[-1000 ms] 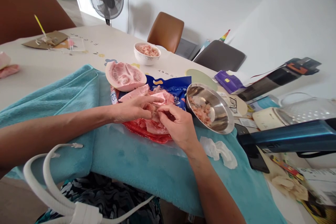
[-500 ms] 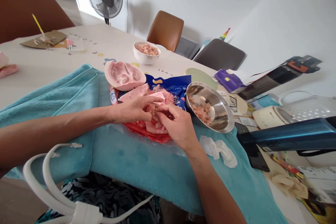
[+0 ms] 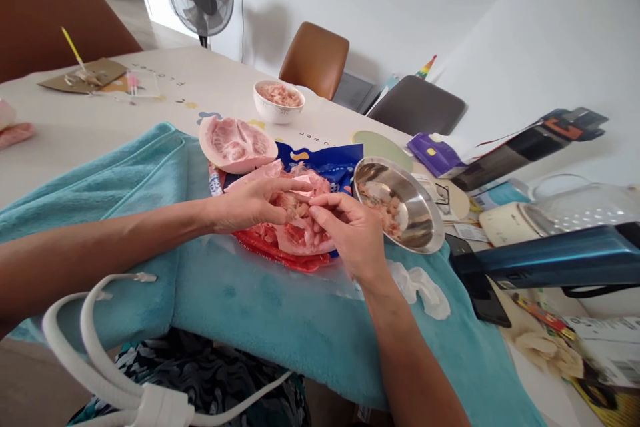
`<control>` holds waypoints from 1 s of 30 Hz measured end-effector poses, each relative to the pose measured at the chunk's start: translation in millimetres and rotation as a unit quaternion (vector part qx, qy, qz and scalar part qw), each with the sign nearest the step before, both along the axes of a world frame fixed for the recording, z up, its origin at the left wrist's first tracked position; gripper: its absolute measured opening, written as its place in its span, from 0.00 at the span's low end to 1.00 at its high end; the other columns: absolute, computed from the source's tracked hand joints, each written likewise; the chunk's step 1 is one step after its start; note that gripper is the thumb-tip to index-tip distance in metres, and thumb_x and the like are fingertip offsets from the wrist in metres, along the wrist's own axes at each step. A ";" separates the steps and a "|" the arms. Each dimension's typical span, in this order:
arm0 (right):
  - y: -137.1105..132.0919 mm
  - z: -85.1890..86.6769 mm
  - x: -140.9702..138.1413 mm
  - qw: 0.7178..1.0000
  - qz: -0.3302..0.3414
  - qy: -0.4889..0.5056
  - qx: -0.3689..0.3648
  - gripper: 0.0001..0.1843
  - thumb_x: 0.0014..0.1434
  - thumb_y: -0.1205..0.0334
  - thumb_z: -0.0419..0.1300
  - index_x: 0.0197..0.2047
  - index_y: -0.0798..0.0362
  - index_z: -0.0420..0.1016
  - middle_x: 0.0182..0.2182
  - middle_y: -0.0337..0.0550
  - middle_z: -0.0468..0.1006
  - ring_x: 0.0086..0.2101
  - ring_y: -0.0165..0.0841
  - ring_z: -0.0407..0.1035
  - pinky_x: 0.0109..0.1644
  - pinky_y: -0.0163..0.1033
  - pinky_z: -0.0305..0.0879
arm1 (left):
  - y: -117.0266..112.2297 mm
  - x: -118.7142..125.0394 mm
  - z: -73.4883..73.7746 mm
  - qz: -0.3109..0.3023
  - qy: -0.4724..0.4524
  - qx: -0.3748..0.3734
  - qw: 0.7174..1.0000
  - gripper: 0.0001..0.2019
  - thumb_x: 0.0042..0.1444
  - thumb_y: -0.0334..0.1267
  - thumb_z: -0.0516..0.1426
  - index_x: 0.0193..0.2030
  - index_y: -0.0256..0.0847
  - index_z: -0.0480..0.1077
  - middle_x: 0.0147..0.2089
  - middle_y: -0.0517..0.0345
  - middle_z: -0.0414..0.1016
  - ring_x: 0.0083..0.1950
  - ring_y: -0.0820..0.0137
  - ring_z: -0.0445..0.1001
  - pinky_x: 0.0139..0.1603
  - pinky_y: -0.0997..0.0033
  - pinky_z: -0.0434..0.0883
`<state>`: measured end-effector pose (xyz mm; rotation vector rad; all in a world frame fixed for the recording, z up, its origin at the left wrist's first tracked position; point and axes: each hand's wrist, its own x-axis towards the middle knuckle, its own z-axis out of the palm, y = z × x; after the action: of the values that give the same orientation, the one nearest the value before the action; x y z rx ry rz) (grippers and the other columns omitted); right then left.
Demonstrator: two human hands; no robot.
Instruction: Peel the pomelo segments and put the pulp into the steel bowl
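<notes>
My left hand (image 3: 253, 203) holds a piece of pomelo flesh (image 3: 289, 205) between thumb and fingers. Thumb and fingertips of my right hand (image 3: 353, 230) pinch at the right side of that piece; what exactly they grip is too small to make out. Under both hands, pink pomelo peel and membrane scraps (image 3: 300, 240) lie on a red and blue plastic bag (image 3: 320, 159). Just behind my left hand sits a hollowed pomelo rind (image 3: 237, 143), pink inside. A steel bowl (image 3: 420, 213) with loose pomelo flesh stands tilted to the right of my right hand.
A white bowl (image 3: 280, 112) heaped with pomelo flesh stands farther back. Crumpled tissue (image 3: 425, 290) lies on the teal towel (image 3: 280, 327). At the right are a phone (image 3: 483, 293), a blue bottle (image 3: 560, 257) and glasses (image 3: 443, 195). A white cable (image 3: 90, 340) hangs at front left.
My right hand has shifted slightly to the right, its fingers drawn a little away from my left hand. The pomelo piece shows more openly between the hands.
</notes>
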<state>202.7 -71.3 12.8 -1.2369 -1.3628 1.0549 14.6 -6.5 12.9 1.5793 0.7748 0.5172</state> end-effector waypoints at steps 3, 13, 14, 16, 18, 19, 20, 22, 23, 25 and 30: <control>-1.5 -1.3 1.2 0.995 0.019 -0.084 0.053 0.05 0.58 0.64 0.61 0.37 0.51 0.78 0.28 0.37 0.80 0.24 0.27 0.73 0.30 0.34 0.72 | -0.5 0.8 -0.6 -0.014 -0.020 -0.036 0.999 0.34 0.50 0.31 0.59 0.66 0.39 0.65 0.25 0.68 0.61 0.29 0.75 0.60 0.30 0.75 0.57; 2.4 -8.7 3.0 0.921 0.063 -0.281 0.260 0.11 0.62 0.70 0.57 0.42 0.50 0.79 0.39 0.43 0.82 0.40 0.34 0.76 0.46 0.39 0.73 | 0.8 3.7 -14.1 -0.031 -0.047 0.001 0.998 0.29 0.54 0.31 0.58 0.65 0.36 0.66 0.34 0.61 0.73 0.38 0.72 0.71 0.39 0.73 0.68; 2.3 -8.4 2.9 0.914 0.068 -0.293 0.273 0.11 0.63 0.69 0.56 0.43 0.51 0.79 0.39 0.44 0.82 0.40 0.33 0.76 0.45 0.39 0.73 | 0.3 4.1 -14.2 -0.028 -0.046 0.001 0.999 0.29 0.54 0.32 0.58 0.65 0.36 0.65 0.38 0.58 0.76 0.41 0.70 0.72 0.42 0.72 0.69; 2.0 -7.4 2.8 0.902 0.076 -0.313 0.288 0.11 0.65 0.68 0.55 0.43 0.52 0.78 0.39 0.45 0.81 0.40 0.33 0.76 0.44 0.38 0.73 | -0.7 4.8 -13.7 -0.022 -0.046 -0.003 0.999 0.30 0.55 0.33 0.58 0.66 0.34 0.64 0.42 0.54 0.78 0.46 0.66 0.74 0.45 0.69 0.70; 1.9 -6.6 3.0 0.897 0.082 -0.323 0.290 0.10 0.65 0.68 0.55 0.43 0.52 0.78 0.38 0.45 0.81 0.40 0.33 0.76 0.44 0.37 0.72 | -1.3 4.7 -13.1 -0.021 -0.049 -0.010 0.999 0.31 0.54 0.33 0.59 0.66 0.34 0.63 0.44 0.52 0.79 0.48 0.64 0.74 0.46 0.68 0.71; 2.0 -6.4 3.2 0.897 0.084 -0.325 0.289 0.09 0.64 0.68 0.55 0.42 0.52 0.77 0.37 0.44 0.81 0.39 0.33 0.76 0.44 0.37 0.72 | -1.4 4.2 -12.9 -0.025 -0.050 -0.019 0.998 0.31 0.54 0.33 0.59 0.67 0.34 0.63 0.43 0.53 0.79 0.47 0.64 0.75 0.45 0.68 0.71; 2.3 -6.6 3.2 0.896 0.084 -0.326 0.289 0.09 0.64 0.69 0.55 0.40 0.52 0.77 0.36 0.43 0.80 0.38 0.32 0.75 0.44 0.36 0.72 | -1.4 3.6 -13.1 -0.033 -0.053 -0.035 0.997 0.32 0.54 0.33 0.59 0.67 0.35 0.63 0.40 0.54 0.79 0.45 0.65 0.75 0.43 0.68 0.71; 3.0 -8.0 2.7 0.897 0.077 -0.325 0.290 0.09 0.63 0.70 0.55 0.38 0.51 0.76 0.35 0.43 0.80 0.37 0.32 0.75 0.43 0.36 0.71 | -1.1 1.9 -14.5 -0.051 -0.069 -0.074 0.994 0.34 0.53 0.32 0.59 0.68 0.34 0.60 0.34 0.58 0.77 0.39 0.67 0.75 0.39 0.70 0.69; 3.4 -9.0 1.9 0.897 0.071 -0.323 0.292 0.09 0.63 0.70 0.55 0.36 0.51 0.76 0.34 0.43 0.80 0.36 0.32 0.75 0.42 0.36 0.71 | -0.9 1.2 -15.6 -0.058 -0.079 -0.090 0.991 0.35 0.52 0.32 0.59 0.69 0.33 0.59 0.32 0.60 0.75 0.36 0.69 0.74 0.37 0.71 0.68; 3.7 -11.3 -0.7 0.900 0.055 -0.317 0.293 0.09 0.62 0.70 0.55 0.34 0.52 0.75 0.33 0.43 0.80 0.35 0.32 0.74 0.41 0.37 0.70 | -0.4 0.2 -18.0 -0.065 -0.097 -0.106 0.987 0.36 0.51 0.32 0.58 0.69 0.32 0.58 0.30 0.61 0.73 0.34 0.70 0.72 0.34 0.72 0.66; 1.0 -10.6 -7.2 0.952 0.011 -0.242 0.188 0.07 0.55 0.70 0.56 0.26 0.51 0.70 0.24 0.38 0.76 0.27 0.29 0.70 0.34 0.35 0.67 | -0.4 0.6 -16.2 -0.093 -0.091 -0.110 0.985 0.37 0.50 0.29 0.58 0.69 0.34 0.58 0.30 0.64 0.72 0.31 0.74 0.69 0.32 0.74 0.64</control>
<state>195.5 -70.4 2.2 -1.2329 -1.8518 0.4753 15.2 -7.0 -3.3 1.3621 0.5206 0.4166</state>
